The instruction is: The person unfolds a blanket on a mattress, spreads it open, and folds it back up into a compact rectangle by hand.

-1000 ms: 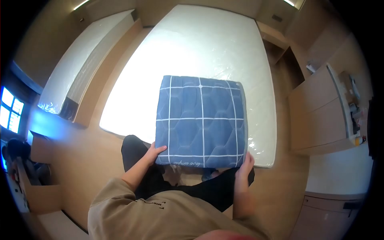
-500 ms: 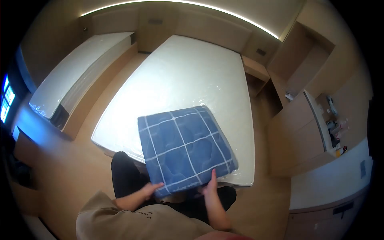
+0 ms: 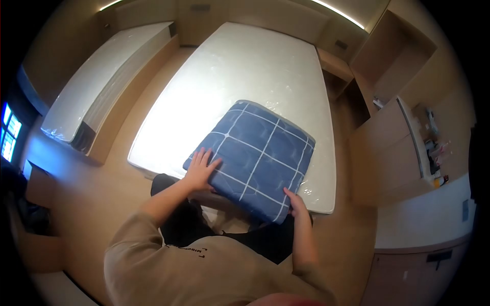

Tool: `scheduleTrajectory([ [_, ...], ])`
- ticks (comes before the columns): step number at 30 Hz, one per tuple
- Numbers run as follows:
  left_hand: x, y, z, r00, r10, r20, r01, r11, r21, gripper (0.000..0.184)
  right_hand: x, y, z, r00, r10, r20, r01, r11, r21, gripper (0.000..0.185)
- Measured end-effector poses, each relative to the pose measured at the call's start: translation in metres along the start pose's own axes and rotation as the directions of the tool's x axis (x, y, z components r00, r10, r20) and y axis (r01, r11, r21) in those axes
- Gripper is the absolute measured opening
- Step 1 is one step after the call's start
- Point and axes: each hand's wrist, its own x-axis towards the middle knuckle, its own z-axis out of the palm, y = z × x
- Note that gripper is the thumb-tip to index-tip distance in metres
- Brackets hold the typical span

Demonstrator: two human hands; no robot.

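Observation:
A folded blue quilted mattress pad (image 3: pixel 258 153) with white grid lines lies at an angle over the near end of a plastic-wrapped white mattress (image 3: pixel 245 66). My left hand (image 3: pixel 198 174) rests on the pad's left edge, fingers spread across its top. At the near right corner, my right hand (image 3: pixel 296 202) grips the pad, with the thumb on top and the other fingers hidden beneath. The pad's near edge reaches out over my lap.
To the left, a second plastic-wrapped mattress (image 3: pixel 109 61) sits in a wooden frame (image 3: pixel 132 89). A wooden cabinet (image 3: pixel 385 153) with small items on top stands right of the bed. An open shelf unit (image 3: pixel 393 56) is at the back right. Wooden floor (image 3: pixel 97 204) shows on the left.
The pad has turned clockwise, and its far corner now points toward the back of the bed. My left hand has moved from the near edge onto the left edge, fingers now spread.

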Motion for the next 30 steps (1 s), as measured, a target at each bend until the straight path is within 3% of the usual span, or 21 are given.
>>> scheduleTrajectory([
  [2, 0.001, -0.016, 0.022, 0.997, -0.019, 0.070, 0.022, 0.999, -0.030, 0.104, 0.018, -0.015, -0.003, 1.000, 0.004, 0.025, -0.005, 0.999, 0.042, 0.064],
  [4, 0.004, -0.019, 0.039, 0.990, -0.053, 0.131, 0.057, 0.998, -0.028, 0.106, 0.002, -0.076, 0.021, 0.975, -0.212, 0.065, 0.214, 0.976, -0.035, 0.053],
  [6, 0.004, -0.010, 0.047, 0.999, -0.019, -0.037, 0.016, 0.998, -0.065, 0.090, -0.015, -0.153, 0.069, 0.921, -0.365, 0.136, 0.368, 0.930, 0.003, 0.042],
  [7, 0.003, -0.005, 0.050, 0.988, -0.151, -0.036, 0.138, 0.961, -0.240, 0.079, -0.056, -0.189, 0.119, 0.844, -0.474, 0.251, 0.471, 0.879, 0.076, 0.038],
  [8, 0.007, -0.005, 0.049, 0.959, -0.283, -0.014, 0.254, 0.880, -0.401, 0.070, -0.074, -0.214, 0.156, 0.723, -0.536, 0.436, 0.515, 0.839, 0.178, 0.048],
  [9, 0.011, -0.008, 0.047, 0.912, -0.409, 0.022, 0.354, 0.762, -0.542, 0.060, -0.103, -0.219, 0.196, 0.483, -0.660, 0.576, 0.627, 0.719, 0.299, 0.057],
  [10, 0.011, -0.011, 0.040, 0.823, -0.546, -0.155, 0.296, 0.646, -0.704, 0.037, -0.132, -0.224, 0.236, 0.198, -0.723, 0.662, 0.648, 0.604, 0.465, 0.068],
  [11, 0.011, -0.023, 0.033, 0.709, -0.676, -0.201, 0.237, 0.497, -0.835, 0.033, -0.149, -0.223, 0.257, 0.075, -0.664, 0.744, 0.549, 0.650, 0.525, 0.066],
  [12, 0.010, -0.036, 0.028, 0.571, -0.795, -0.207, 0.139, 0.342, -0.929, 0.030, -0.162, -0.217, 0.272, 0.037, -0.584, 0.811, 0.552, 0.688, 0.470, 0.065],
  [14, -0.004, -0.073, 0.022, 0.470, -0.859, -0.203, -0.032, 0.213, -0.977, 0.027, -0.150, -0.182, 0.281, 0.082, -0.487, 0.869, 0.806, 0.545, 0.229, 0.055],
  [16, -0.022, -0.117, 0.043, 0.377, -0.920, -0.108, -0.154, 0.053, -0.987, 0.024, -0.105, -0.116, 0.269, 0.253, -0.476, 0.842, 0.930, 0.358, -0.077, 0.051],
  [17, -0.032, -0.130, 0.048, 0.325, -0.944, -0.054, -0.181, -0.006, -0.983, 0.023, -0.078, -0.069, 0.254, 0.421, -0.470, 0.776, 0.900, 0.323, -0.293, 0.057],
  [19, -0.053, -0.169, 0.082, 0.269, -0.955, 0.123, -0.101, -0.155, -0.983, 0.038, -0.058, 0.019, 0.221, 0.672, -0.485, 0.561, 0.594, -0.100, -0.798, 0.068],
  [20, -0.059, -0.175, 0.093, 0.224, -0.943, 0.247, -0.062, -0.266, -0.962, 0.048, -0.048, 0.048, 0.206, 0.663, -0.529, 0.530, 0.487, -0.234, -0.842, 0.069],
  [21, -0.063, -0.169, 0.089, 0.097, -0.933, 0.345, 0.140, -0.331, -0.933, 0.079, -0.037, 0.077, 0.190, 0.652, -0.571, 0.498, 0.356, -0.349, -0.867, 0.069],
  [22, -0.069, -0.185, 0.106, 0.068, -0.916, 0.395, 0.389, -0.340, -0.856, 0.103, -0.014, 0.095, 0.168, 0.556, -0.614, 0.560, 0.394, -0.398, -0.828, 0.067],
  [23, -0.066, -0.181, 0.103, 0.040, -0.960, 0.275, 0.590, -0.200, -0.783, 0.105, 0.001, 0.098, 0.151, 0.450, -0.646, 0.617, 0.429, -0.449, -0.784, 0.064],
  [25, -0.054, -0.153, 0.063, 0.121, -0.991, 0.058, 0.866, 0.077, -0.494, 0.109, 0.011, 0.086, 0.147, 0.613, -0.554, 0.563, 0.428, -0.366, -0.826, 0.053],
  [26, -0.050, -0.152, 0.063, 0.238, -0.968, -0.075, 0.913, 0.250, -0.323, 0.097, 0.012, 0.074, 0.148, 0.690, -0.495, 0.528, 0.417, -0.325, -0.849, 0.047],
  [28, -0.049, -0.171, 0.079, 0.534, -0.841, -0.093, 0.823, 0.541, -0.171, 0.080, 0.021, 0.044, 0.139, 0.694, -0.416, 0.588, 0.508, -0.297, -0.809, 0.031],
  [30, -0.037, -0.171, 0.076, 0.542, -0.840, -0.014, 0.837, 0.541, -0.078, 0.069, 0.008, 0.000, 0.122, 0.760, -0.395, 0.516, 0.474, -0.206, -0.856, 0.026],
])
